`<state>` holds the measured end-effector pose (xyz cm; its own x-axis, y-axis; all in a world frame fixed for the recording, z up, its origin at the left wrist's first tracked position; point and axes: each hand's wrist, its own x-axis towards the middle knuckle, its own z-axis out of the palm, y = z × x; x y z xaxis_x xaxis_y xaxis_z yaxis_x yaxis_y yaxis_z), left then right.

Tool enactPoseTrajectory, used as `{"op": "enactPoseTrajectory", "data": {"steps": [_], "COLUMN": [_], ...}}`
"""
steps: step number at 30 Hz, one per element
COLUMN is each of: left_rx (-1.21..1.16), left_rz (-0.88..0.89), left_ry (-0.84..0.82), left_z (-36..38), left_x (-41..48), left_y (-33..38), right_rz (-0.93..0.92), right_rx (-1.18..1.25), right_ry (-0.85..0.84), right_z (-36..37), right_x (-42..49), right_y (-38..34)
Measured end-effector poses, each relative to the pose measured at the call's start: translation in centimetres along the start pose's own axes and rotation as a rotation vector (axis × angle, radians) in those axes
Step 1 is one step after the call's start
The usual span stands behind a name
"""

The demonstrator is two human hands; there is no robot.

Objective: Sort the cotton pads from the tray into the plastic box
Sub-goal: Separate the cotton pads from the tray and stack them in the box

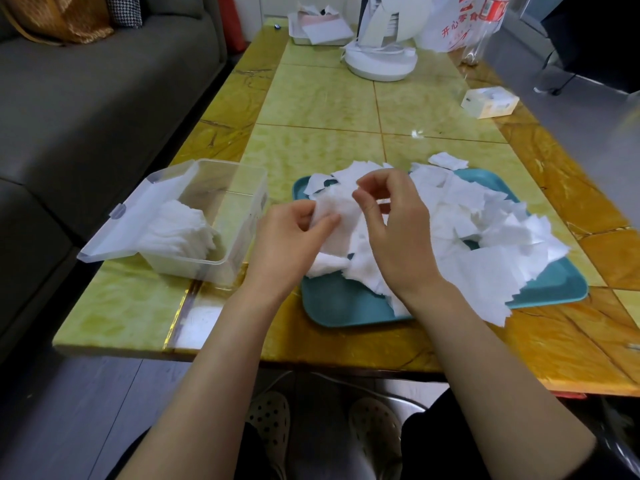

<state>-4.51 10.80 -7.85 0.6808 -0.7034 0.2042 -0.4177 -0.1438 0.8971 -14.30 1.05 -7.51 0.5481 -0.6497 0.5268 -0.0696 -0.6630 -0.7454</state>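
A teal tray (343, 306) sits on the table in front of me, heaped with several loose white cotton pads (491, 223). To its left stands a clear plastic box (221, 261) with its lid (138, 216) swung open to the left, and a stack of pads (180, 230) lies inside. My left hand (291, 244) holds a small bundle of cotton pads (337, 216) above the tray's left side, thumb on top. My right hand (398, 230) hovers over the pile with curled fingers, its fingertips pinching at the top edge of that same bundle.
A white round-based appliance (381, 60) stands at the far end with a white tray of papers (318, 29) and a plastic bag (460, 26). A small white box (490, 102) lies at the right edge. A grey sofa (86, 98) runs along the left.
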Motion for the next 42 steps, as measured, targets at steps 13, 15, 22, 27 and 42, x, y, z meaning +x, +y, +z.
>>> {"op": "enactPoseTrajectory", "data": {"steps": [13, 15, 22, 27, 42], "left_rx": [0.094, 0.089, 0.105, 0.119, -0.234], "left_rz": [-0.042, -0.049, -0.065, -0.135, -0.173], "left_ry": [0.303, 0.307, 0.316, 0.378, 0.144], "left_z": [-1.1, -1.2, -1.4, -1.6, -0.1], "left_x": [0.5, 0.5, 0.4, 0.5, 0.4], "left_y": [-0.7, -0.7, -0.4, -0.3, 0.8], "right_rz": [0.364, 0.420, 0.408, 0.353, 0.540], "right_rx": [-0.465, -0.402, -0.332, -0.301, 0.465], "right_ry": [-0.595, -0.622, -0.598, -0.416, -0.246], "right_z": [2.9, 2.7, 2.0, 0.5, 0.0], "right_x": [-1.3, -1.2, -1.1, -0.5, 0.2], "right_y": [1.1, 1.1, 0.9, 1.2, -1.0]}}
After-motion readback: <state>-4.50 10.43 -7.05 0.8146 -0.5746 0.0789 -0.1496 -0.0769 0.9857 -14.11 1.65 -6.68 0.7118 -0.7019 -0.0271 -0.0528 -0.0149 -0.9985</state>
